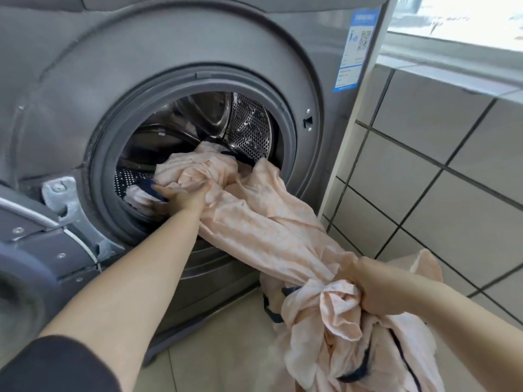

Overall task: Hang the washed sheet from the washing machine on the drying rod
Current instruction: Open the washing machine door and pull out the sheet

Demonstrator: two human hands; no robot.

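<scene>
A pale peach sheet [263, 224] with dark navy trim stretches from the drum of the grey front-loading washing machine [169, 66] down to the lower right. My left hand [184, 195] reaches into the drum opening and grips a bunch of the sheet there. My right hand [376, 290], outside and lower right, grips a gathered wad of the same sheet, with more cloth hanging below it toward the floor. Part of the sheet still lies inside the perforated steel drum [249, 125]. No drying rod is in view.
The machine's open door [36, 250] swings out at the lower left beside my left arm. A white tiled wall [424, 154] stands to the right, under a window ledge [452, 52]. Beige floor tiles [226, 349] lie below.
</scene>
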